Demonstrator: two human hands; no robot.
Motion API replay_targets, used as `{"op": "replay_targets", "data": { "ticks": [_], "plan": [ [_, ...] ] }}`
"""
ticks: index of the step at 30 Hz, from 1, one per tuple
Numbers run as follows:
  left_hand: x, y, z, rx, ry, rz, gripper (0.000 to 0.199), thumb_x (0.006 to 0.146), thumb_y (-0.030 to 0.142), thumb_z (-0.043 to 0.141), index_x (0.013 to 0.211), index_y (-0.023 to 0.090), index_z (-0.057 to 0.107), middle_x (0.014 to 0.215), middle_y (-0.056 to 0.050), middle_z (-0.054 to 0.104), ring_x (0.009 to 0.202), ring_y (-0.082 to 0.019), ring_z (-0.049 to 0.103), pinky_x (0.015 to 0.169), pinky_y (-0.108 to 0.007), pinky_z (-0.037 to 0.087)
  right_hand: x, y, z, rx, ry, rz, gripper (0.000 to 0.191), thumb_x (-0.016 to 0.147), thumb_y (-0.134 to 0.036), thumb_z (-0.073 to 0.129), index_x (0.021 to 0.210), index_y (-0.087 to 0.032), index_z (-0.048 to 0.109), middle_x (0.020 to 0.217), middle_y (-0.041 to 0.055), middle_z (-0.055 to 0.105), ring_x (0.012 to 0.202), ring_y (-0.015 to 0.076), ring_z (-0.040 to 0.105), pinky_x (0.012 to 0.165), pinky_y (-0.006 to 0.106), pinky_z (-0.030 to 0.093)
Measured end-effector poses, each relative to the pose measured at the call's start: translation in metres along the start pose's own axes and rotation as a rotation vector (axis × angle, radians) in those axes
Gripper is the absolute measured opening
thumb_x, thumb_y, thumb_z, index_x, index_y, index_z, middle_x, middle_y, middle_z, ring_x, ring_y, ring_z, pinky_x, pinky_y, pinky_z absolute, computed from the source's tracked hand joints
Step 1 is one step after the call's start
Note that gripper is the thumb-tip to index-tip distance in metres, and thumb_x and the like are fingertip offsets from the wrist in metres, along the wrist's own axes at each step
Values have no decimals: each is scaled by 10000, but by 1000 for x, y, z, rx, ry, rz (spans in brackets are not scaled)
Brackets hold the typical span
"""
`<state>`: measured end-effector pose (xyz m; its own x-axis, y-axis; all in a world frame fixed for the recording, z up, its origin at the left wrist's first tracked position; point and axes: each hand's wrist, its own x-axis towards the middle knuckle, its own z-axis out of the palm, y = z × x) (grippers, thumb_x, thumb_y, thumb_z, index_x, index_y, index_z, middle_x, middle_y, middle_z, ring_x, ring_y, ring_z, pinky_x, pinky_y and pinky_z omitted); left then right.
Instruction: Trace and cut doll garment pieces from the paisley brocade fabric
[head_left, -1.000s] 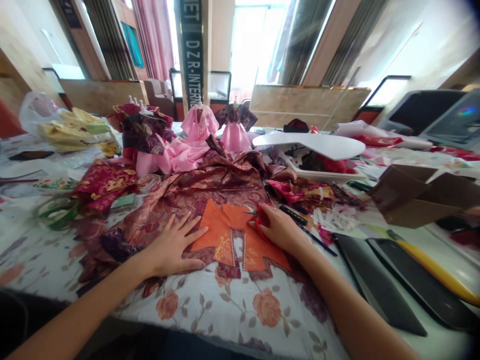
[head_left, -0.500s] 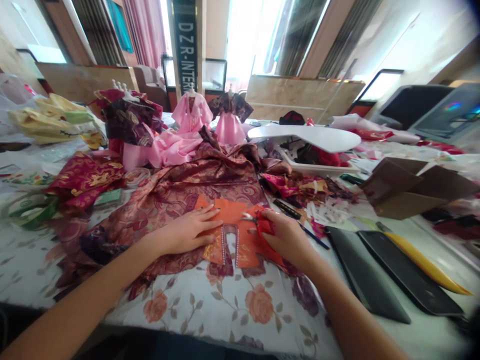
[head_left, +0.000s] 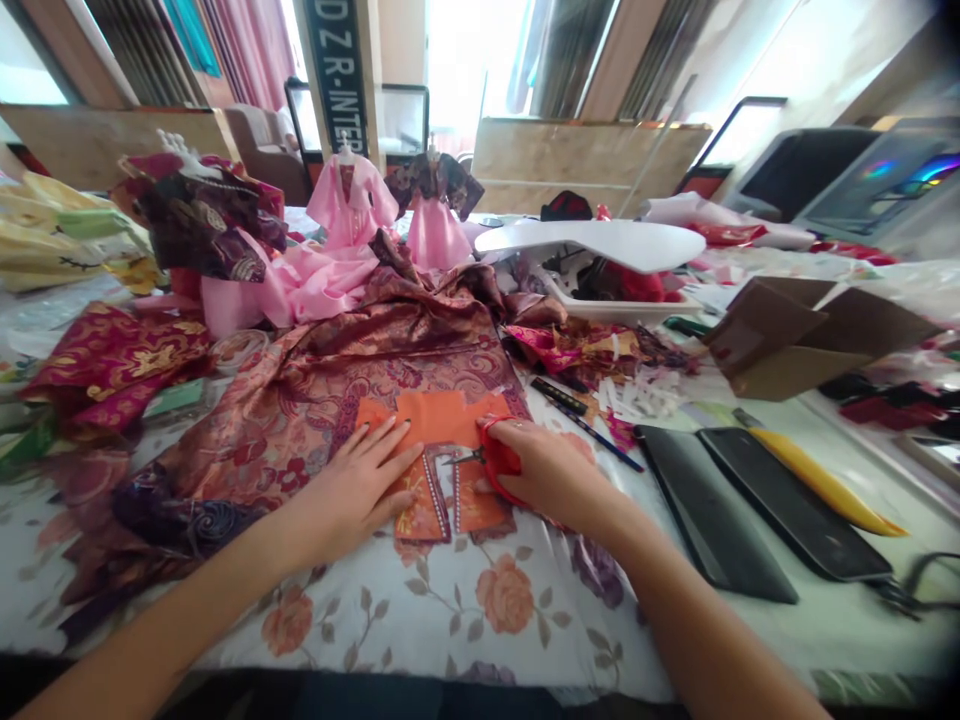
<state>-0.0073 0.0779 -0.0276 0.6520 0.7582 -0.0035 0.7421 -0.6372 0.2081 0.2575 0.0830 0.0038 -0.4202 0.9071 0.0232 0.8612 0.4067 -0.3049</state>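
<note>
The red scissors (head_left: 487,455) have moved left over the orange cloth (head_left: 431,415), near on the bench (head_left: 555,630), right hand (head_left: 551,475) curling its fingers round them, left hand (head_left: 356,495) spreading its fingers, probably to keep cloth flat.

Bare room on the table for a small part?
Two patches: floral tablecloth in front of the orange cloth; pale green tabletop nearside of the flat black cases. Crowded behind the orange cloth: reddish patterned fabric, pink dresses, white board.

Head view: looking forward and down over worktop (head_left: 367,650) | facing window (head_left: 469,60) beyond | framing left hand (head_left: 371,482) and right hand (head_left: 546,470) close
</note>
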Motion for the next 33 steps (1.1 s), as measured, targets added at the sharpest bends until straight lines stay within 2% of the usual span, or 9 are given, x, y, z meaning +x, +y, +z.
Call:
{"op": "replay_targets", "data": {
  "ticks": [3,8,13,23,29,33],
  "plan": [
    [0,1,-1,14,-11,17,590,958,550,269,1466,250,291,1558,-50,192,1435,-251,144,1159,-458,136,-1,1,-1,-11,-2,17,129,741,-167,620,856,-208,578,879,43,656,781,195,587,648,271,372],
    [3,6,-1,47,-31,44,659,932,606,272,1486,253,219,1558,-55,171,1435,-271,134,1149,-523,72,-2,7,1,-33,9,45,210,731,-208,646,939,-223,619,918,56,673,803,214,604,633,279,379],
    [3,10,-2,27,-59,47,688,933,612,250,1497,229,158,1560,-45,155,1437,-242,139,1154,-490,86,-2,13,1,-27,10,50,275,722,-216,656,996,-234,630,963,56,683,833,232,622,653,286,405],
    [5,9,-1,19,-52,58,712,922,628,261,1498,223,159,1559,-49,167,1437,-254,133,1153,-496,73,-5,13,-10,48,-29,56,252,700,-255,706,943,-233,642,849,44,687,734,223,608,630,297,415],
    [3,10,-2,29,-38,74,715,916,633,274,1498,233,163,1557,-57,179,1433,-256,158,1156,-484,71,-7,30,-12,69,68,56,176,718,-173,602,888,-216,622,789,22,661,694,185,592,614,269,398],
    [11,12,-8,28,-42,78,764,902,659,274,1498,193,165,1558,-72,160,1439,-249,123,1160,-467,41,-4,24,-9,20,165,79,131,718,-179,590,846,-209,595,798,35,651,721,196,586,621,272,380]
  ]
}}
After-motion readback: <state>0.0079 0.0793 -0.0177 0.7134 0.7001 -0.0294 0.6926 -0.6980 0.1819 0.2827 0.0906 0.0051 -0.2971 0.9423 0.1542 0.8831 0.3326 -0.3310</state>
